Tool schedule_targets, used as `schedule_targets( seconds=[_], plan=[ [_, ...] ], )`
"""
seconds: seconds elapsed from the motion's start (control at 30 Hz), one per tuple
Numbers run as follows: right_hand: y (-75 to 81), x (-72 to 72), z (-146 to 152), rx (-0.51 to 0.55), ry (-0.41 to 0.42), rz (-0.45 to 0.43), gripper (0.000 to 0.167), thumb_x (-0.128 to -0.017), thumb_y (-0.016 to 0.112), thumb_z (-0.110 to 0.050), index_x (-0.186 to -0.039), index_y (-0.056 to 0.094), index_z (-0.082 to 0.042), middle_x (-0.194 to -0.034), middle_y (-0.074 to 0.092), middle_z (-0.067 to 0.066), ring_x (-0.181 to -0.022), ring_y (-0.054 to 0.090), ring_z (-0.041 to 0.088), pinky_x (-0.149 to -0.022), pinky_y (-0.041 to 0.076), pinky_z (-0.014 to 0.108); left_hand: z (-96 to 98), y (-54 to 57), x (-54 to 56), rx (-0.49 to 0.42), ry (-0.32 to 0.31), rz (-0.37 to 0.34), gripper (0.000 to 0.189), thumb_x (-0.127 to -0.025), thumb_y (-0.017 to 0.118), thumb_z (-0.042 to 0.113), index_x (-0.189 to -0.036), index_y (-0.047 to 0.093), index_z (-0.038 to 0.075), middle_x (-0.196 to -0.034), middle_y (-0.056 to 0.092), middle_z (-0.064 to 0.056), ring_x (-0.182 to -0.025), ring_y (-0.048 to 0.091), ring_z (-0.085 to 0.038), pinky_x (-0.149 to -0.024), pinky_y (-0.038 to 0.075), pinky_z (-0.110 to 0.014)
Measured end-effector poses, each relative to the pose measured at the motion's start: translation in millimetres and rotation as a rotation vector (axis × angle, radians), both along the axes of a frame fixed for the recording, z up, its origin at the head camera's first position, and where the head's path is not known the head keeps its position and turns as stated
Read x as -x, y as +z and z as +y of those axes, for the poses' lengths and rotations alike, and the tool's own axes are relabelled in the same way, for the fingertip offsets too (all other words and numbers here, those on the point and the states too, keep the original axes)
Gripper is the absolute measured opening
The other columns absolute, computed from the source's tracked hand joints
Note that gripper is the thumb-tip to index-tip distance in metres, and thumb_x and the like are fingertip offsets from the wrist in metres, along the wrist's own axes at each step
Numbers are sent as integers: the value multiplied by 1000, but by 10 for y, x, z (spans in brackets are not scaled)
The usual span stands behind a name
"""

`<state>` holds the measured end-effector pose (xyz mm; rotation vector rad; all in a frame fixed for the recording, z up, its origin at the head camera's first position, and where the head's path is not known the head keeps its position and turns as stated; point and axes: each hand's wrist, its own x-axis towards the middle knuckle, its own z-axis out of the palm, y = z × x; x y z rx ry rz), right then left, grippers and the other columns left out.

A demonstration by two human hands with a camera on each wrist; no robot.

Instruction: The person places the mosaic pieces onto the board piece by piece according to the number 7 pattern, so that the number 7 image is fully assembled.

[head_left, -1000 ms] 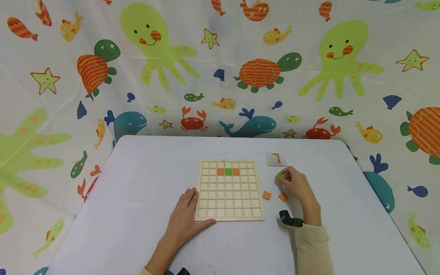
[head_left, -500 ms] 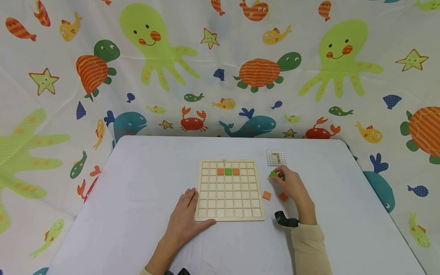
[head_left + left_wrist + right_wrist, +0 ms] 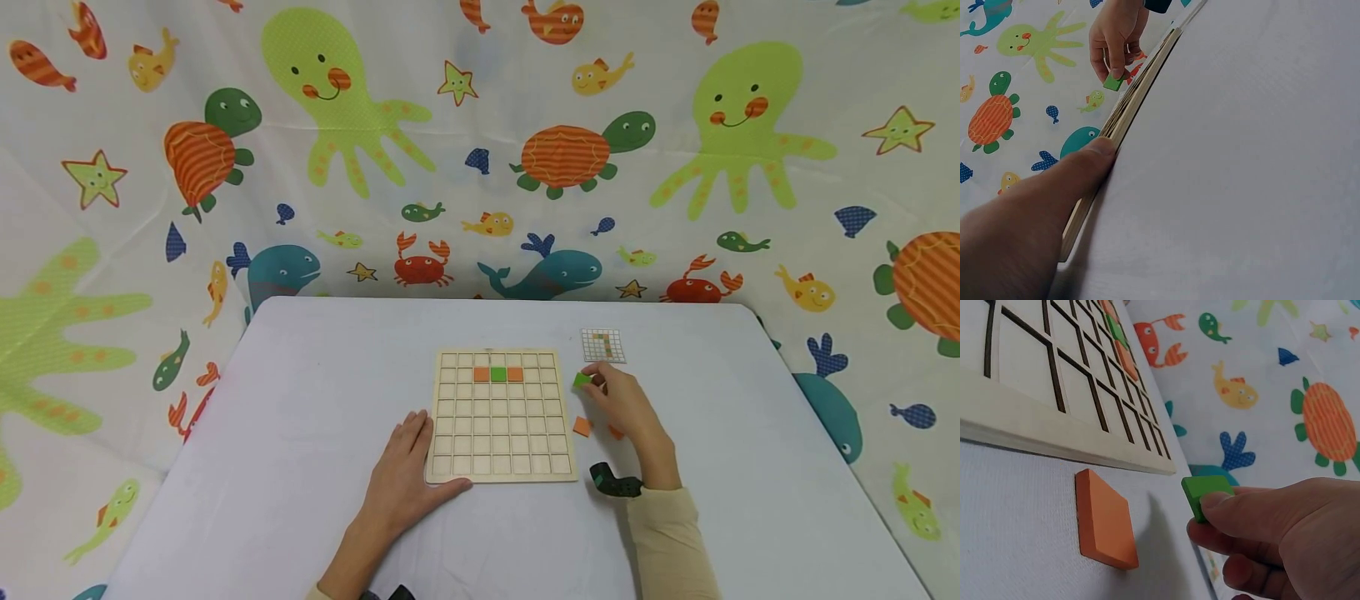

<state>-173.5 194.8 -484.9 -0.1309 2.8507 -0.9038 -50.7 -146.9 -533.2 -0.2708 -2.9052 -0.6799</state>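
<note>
A wooden grid board (image 3: 500,415) lies in the middle of the white table (image 3: 315,400), with two orange tiles and a green tile (image 3: 498,374) in its second row. My left hand (image 3: 405,479) rests flat against the board's near left corner (image 3: 1082,212). Just off the board's right edge, my right hand (image 3: 626,408) pinches a green tile (image 3: 582,380) (image 3: 1205,492) (image 3: 1113,82) above the table. A loose orange tile (image 3: 582,426) (image 3: 1105,520) lies on the table below it. Another orange tile (image 3: 615,432) is partly hidden under the right hand.
A small pattern card (image 3: 602,345) lies behind the right hand, near the board's far right corner. A sea-animal curtain (image 3: 480,142) hangs behind and around the table. The table's right edge (image 3: 825,433) runs close by.
My right hand has carried the green tile leftward, closer to the board's right edge. The left hand and the board have not moved.
</note>
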Motion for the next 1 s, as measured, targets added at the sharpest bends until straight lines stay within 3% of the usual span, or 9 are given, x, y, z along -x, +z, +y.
schedule_targets(
  seconds=[0.73,1.0],
  plan=[
    [-62,15,-345,40,125,73,29,-97,66,-16,-124,63,-5,-101,70,8,-83,61,17,-73,55,33,-4,-5,-4,10,-2,12,113,-71,76,71,-149,43,-4,-158,40,-18,-150,34,-33,-125,30,-46],
    [-91,-1,-459,61,128,117,27,-96,68,-17,-120,62,-6,-100,70,8,-80,61,16,-76,55,35,-2,-11,8,13,-7,22,112,-71,77,70,-149,44,-4,-157,41,-19,-150,34,-34,-124,30,-46]
  ],
)
